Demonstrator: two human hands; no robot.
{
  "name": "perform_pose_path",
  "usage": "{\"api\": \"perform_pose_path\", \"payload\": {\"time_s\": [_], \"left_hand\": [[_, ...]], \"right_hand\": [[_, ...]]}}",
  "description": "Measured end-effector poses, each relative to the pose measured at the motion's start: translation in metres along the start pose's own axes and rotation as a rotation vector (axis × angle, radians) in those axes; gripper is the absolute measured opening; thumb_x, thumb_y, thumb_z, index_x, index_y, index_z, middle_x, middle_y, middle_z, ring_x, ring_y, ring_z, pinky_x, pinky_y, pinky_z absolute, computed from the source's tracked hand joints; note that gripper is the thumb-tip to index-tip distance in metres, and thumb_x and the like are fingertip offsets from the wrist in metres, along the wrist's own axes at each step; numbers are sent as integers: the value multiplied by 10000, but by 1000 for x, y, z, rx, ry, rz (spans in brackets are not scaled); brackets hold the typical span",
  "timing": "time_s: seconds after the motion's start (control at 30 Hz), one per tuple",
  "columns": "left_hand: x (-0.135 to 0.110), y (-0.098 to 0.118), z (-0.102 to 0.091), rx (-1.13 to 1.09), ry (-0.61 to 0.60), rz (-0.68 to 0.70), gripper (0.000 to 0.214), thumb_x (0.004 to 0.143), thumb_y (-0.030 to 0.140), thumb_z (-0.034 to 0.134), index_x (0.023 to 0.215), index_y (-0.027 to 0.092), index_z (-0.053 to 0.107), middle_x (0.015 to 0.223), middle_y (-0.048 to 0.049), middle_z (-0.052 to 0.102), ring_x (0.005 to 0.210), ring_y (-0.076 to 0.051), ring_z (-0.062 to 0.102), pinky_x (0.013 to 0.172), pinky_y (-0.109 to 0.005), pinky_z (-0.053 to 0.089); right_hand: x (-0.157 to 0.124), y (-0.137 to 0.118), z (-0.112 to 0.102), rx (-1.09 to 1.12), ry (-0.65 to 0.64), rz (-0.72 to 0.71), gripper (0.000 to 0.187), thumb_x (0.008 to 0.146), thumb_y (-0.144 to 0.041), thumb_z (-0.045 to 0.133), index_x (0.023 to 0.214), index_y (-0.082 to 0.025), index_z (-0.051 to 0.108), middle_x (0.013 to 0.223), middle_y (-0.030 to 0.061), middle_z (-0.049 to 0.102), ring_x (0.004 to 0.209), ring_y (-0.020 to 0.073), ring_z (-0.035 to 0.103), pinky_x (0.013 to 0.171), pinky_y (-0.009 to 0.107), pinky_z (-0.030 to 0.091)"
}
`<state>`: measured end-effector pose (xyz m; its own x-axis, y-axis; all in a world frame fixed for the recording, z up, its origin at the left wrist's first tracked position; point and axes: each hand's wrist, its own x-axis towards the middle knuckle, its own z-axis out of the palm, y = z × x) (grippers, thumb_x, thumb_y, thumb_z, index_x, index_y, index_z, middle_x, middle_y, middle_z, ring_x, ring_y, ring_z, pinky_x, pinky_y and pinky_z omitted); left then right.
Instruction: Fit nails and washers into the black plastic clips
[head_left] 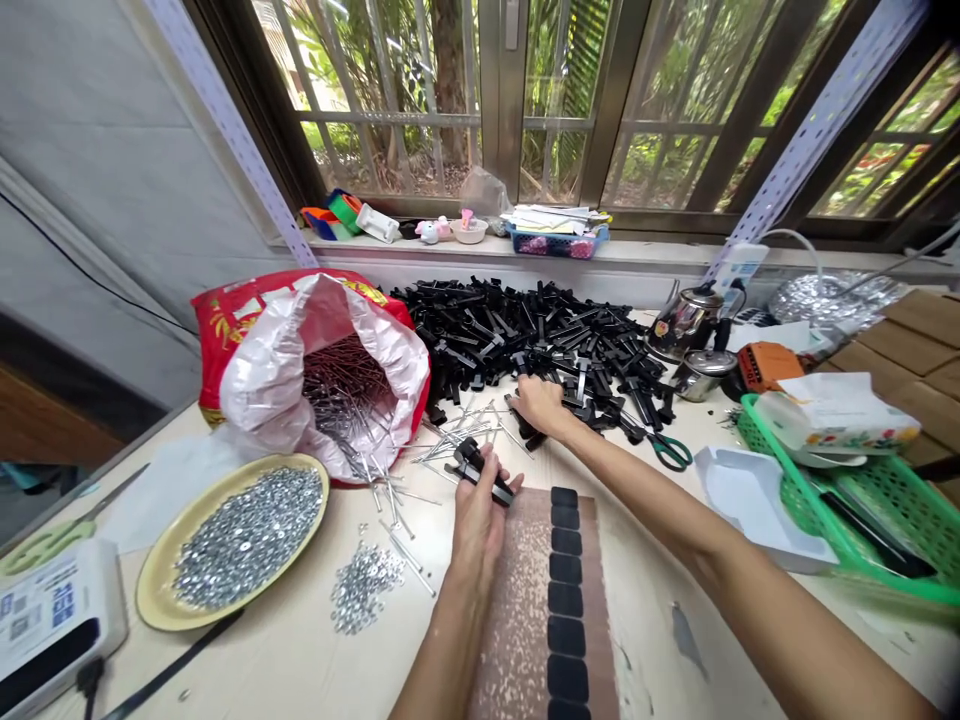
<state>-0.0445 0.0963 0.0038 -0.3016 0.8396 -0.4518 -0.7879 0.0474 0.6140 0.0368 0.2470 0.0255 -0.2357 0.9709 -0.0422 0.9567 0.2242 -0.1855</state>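
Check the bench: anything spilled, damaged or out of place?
Metal rods spill from the red bag onto the table at mixed angles. Small metal pieces lie loose outside the yellow plate, which holds similar ones. The brown mat looks mottled, possibly worn.

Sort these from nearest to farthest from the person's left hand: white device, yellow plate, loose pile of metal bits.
From the left hand:
1. Loose pile of metal bits, just left.
2. Yellow plate, farther left.
3. White device, left edge.

The table (645,595) bears black parts (480,340) (heaped) — also a red sack (247,310) and yellow plate (159,582).
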Motion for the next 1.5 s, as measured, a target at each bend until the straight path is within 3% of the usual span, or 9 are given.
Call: {"api": "perform_pose_path", "payload": {"time_s": [0.3, 0.43, 0.57, 0.7, 0.8, 1.0, 1.2, 1.4, 1.5], "left_hand": [[-2, 4, 2, -46, -37, -283, 89, 836, 156, 605, 905, 101, 617, 575, 21, 552, 515, -79, 565, 673, -290, 565], [0, -1, 4, -65, -58, -271, 128, 829, 135, 609, 951, 98, 619, 780, -83, 682, 700, -160, 681, 713, -296, 561], [-7, -10, 12, -173, -151, -172, 201, 810, 157, 644, 1005, 110, 626, 988, -127, 700, 922, -203, 678, 853, -315, 534], [-16, -7, 13, -251, -153, -223, 181, 826, 177, 627, 981, 87, 654, 963, -115, 706, 929, -169, 664, 862, -250, 528], [-20, 6, 5, -129, -82, -236, 132, 788, 106, 647, 913, 74, 677, 898, -109, 709, 825, -154, 673, 811, -251, 549], [-39, 25, -18, -55, -39, -112, 195, 753, 49, 659, 922, 146, 678, 971, -62, 708, 809, -159, 668, 848, -458, 546], [-51, 22, -38, -70, 11, -53, 226, 739, 41, 673, 934, 157, 673, 994, -67, 705, 794, -162, 666, 832, -486, 551], [-51, 8, -33, -124, -35, 77, 319, 675, 75, 748, 973, 158, 670, 985, -67, 711, 875, -165, 668, 858, -341, 545], [-52, 8, -34, -63, -68, 36, 325, 638, 95, 780, 945, 137, 681, 959, -81, 716, 872, -173, 672, 792, -264, 554]], "right_hand": [[18, -2, -13, 10, -119, 13, 277, 738, -259, 603, 970, -121, 668, 983, 153, 683, 952, 272, 640, 752, 299, 453], [-27, 15, -36, 251, 299, -70, 354, 800, -331, 517, 1094, -137, 549, 957, 99, 652, 865, 221, 615, 741, 305, 455], [-99, 11, -20, 596, 584, -221, 180, 829, -304, 509, 951, -174, 527, 878, 56, 602, 785, 175, 571, 695, 295, 477], [-154, 3, 12, 675, 537, -481, 113, 845, -259, 532, 922, -187, 571, 1051, 98, 597, 1024, 211, 553, 845, 356, 483], [-154, 10, 11, 624, 333, -599, 193, 896, -341, 507, 970, -199, 614, 1106, 75, 623, 1091, 217, 543, 902, 377, 452], [-94, 33, -4, 266, 26, -12, 405, 963, -416, 329, 916, -181, 656, 875, 98, 677, 866, 223, 630, 730, 312, 436], [-107, 33, 11, 236, 126, 72, 216, 902, -243, 425, 1021, -147, 578, 922, 122, 644, 832, 224, 621, 711, 315, 423], [-168, -1, 6, 808, 200, -338, 288, 901, -333, 488, 1146, -182, 479, 863, 39, 618, 730, 161, 602, 650, 282, 483], [-176, -16, 0, 828, 108, -549, 249, 899, -255, 476, 1129, -199, 554, 969, 56, 616, 848, 161, 602, 753, 292, 487]]}}
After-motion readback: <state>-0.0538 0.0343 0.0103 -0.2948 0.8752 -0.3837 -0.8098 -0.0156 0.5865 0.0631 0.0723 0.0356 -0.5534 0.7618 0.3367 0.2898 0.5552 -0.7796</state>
